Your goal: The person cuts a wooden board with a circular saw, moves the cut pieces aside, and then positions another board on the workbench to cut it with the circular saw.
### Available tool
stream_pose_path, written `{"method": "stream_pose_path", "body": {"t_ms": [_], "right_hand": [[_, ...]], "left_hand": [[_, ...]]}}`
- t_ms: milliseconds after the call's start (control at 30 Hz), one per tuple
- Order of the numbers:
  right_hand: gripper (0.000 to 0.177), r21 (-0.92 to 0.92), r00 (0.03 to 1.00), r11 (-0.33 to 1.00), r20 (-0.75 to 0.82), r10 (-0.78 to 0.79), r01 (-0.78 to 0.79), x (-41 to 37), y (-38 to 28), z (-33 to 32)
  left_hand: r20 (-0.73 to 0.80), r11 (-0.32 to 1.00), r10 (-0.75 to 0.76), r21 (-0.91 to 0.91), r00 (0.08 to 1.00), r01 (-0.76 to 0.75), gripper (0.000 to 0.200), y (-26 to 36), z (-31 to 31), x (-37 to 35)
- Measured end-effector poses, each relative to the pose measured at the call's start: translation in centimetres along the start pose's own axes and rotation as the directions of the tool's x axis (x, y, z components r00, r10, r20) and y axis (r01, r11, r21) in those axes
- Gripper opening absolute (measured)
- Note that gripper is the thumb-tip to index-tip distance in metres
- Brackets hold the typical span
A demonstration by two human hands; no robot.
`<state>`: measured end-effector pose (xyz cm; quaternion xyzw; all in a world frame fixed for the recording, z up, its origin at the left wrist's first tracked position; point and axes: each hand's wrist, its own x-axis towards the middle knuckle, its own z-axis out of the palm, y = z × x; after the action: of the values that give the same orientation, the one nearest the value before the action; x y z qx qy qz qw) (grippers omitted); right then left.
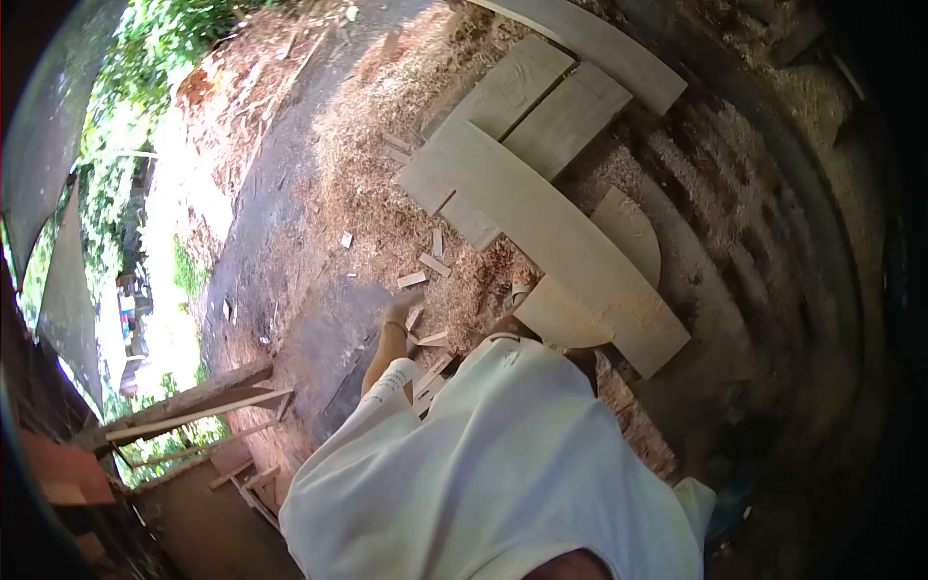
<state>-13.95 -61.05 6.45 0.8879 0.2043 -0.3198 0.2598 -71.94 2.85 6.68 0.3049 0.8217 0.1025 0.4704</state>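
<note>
Below the end of a white sleeve, my left hand [400,309] hangs low over the shavings-covered ground, small and smeared, so its fingers cannot be made out. Nearest to it are small wood offcuts [412,279]. My right hand does not show; only the right sleeve [696,505] is visible at the lower right. In front of my body lies a long, pale board with a curved edge [541,217]. A rounded wooden piece [561,314] sits partly under its near end, and another rounded piece [628,232] lies beside it.
Two flat boards [568,116] and another curved board [609,48] lie farther off. Wood shavings [372,126] cover much of the ground. A timber frame [198,416] stands at the left, with greenery [145,87] beyond. The right side is dark.
</note>
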Motion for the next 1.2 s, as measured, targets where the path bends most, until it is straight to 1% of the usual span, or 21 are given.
{"method": "stream_pose_path", "body": {"t_ms": [33,67,100,133,200,267,333,433,467,500,567,600,700,767,800,900,967,1033,1067,1100,1200], "right_hand": [[0.017,0.006,1.0,1.0,0.014,0.024,-0.024,-1.1,-1.1,-0.2],[0.016,0.018,0.999,0.999,0.005,0.035,-0.035,-1.8,-2.7,-0.8],[0.016,0.033,0.999,0.998,-0.017,0.046,-0.046,-2.2,-5.3,-2.7],[0.016,0.05,0.998,0.998,-0.045,0.047,-0.045,-2.8,-7.6,-4.0],[0.015,0.131,0.984,0.991,-0.175,0.014,0.009,-2.5,-13.8,-7.6],[0.015,0.262,0.917,0.956,-0.399,-0.015,0.13,-2.6,-21.1,-13.3],[0.016,0.385,0.726,0.853,-0.688,0.01,0.354,-3.4,-29.7,-22.2],[0.023,0.285,0.571,0.75,-0.807,-0.148,0.597,-2.0,-40.3,-30.7],[0.028,0.171,0.481,0.718,-0.839,-0.253,0.675,-1.2,-43.2,-32.8],[0.027,0.194,0.51,0.647,-0.788,-0.345,0.737,1.1,-46.0,-32.5],[0.028,0.258,0.568,0.556,-0.65,-0.505,0.79,5.0,-51.0,-32.2],[0.029,0.263,0.604,0.57,-0.559,-0.567,0.779,5.9,-52.7,-32.3],[0.032,0.151,0.595,0.606,-0.475,-0.649,0.781,5.7,-54.9,-34.2],[0.033,0.117,0.535,0.566,-0.522,-0.665,0.816,3.3,-53.9,-35.6],[0.034,0.117,0.507,0.545,-0.564,-0.652,0.83,1.6,-52.8,-36.5],[0.039,0.211,0.509,0.534,-0.698,-0.504,0.819,-2.9,-48.5,-40.1],[0.048,0.326,0.527,0.504,-0.783,-0.329,0.799,-7.1,-45.8,-45.0],[0.061,0.496,0.566,0.39,-0.82,-0.084,0.776,-13.9,-43.7,-54.0],[0.057,0.42,0.416,0.301,-0.906,0.081,0.856,-14.6,-42.6,-56.3],[0.057,0.294,0.248,0.409,-0.955,0.163,0.864,-15.0,-40.6,-58.2],[0.057,0.553,0.429,0.379,-0.826,0.366,0.742,-19.0,-35.5,-60.5]], "left_hand": [[0.084,0.951,0.148,0.261,0.985,-0.165,0.051,7.2,0.8,-2.9],[0.059,0.96,0.195,-0.216,0.979,-0.178,0.056,7.1,-0.2,4.3],[0.034,0.748,0.241,-0.643,0.97,-0.163,0.062,7.1,-1.1,11.3],[0.099,0.765,0.098,-0.643,0.99,-0.011,0.066,11.5,-1.1,11.6],[0.323,0.946,0.159,-0.32,0.933,-0.05,0.051,15.2,-1.1,13.6],[0.668,0.936,-0.085,0.307,0.739,-0.17,0.04,17.7,1.0,12.0],[0.887,0.889,-0.193,0.338,0.419,-0.307,0.03,17.0,3.9,7.3],[0.955,0.959,-0.147,0.201,0.256,-0.199,0.044,14.5,10.3,-0.9],[0.96,0.985,-0.029,0.075,0.279,-0.155,0.051,14.3,12.2,-3.5],[0.937,0.988,0.084,-0.034,0.34,-0.151,0.056,11.9,15.4,-3.4],[0.926,0.961,0.082,-0.172,0.369,0.217,0.05,11.8,19.5,-6.1],[0.89,0.972,0.076,-0.167,0.45,0.167,0.042,10.2,22.5,-5.1],[0.856,0.955,0.19,-0.275,0.481,0.113,0.038,10.2,24.7,-6.3],[0.848,0.997,0.077,-0.058,0.524,-0.052,0.05,13.2,19.9,-9.5],[0.837,0.988,0.058,0.031,0.545,-0.153,0.055,16.0,18.9,-10.4],[0.8,0.834,0.53,-0.431,0.282,-0.345,0.053,17.6,17.6,-10.9],[0.8,0.803,0.557,-0.451,0.222,-0.39,0.049,24.5,15.9,-14.5],[0.675,0.527,0.736,-0.621,-0.054,-0.581,0.052,31.5,16.8,-16.6],[0.518,0.429,0.85,-0.787,-0.095,-0.444,0.055,35.7,15.2,-21.3],[0.473,0.414,0.872,-0.852,-0.13,-0.32,0.056,39.3,13.8,-25.4],[0.533,0.282,0.773,-0.775,-0.343,-0.566,0.056,42.9,14.4,-28.4]]}}
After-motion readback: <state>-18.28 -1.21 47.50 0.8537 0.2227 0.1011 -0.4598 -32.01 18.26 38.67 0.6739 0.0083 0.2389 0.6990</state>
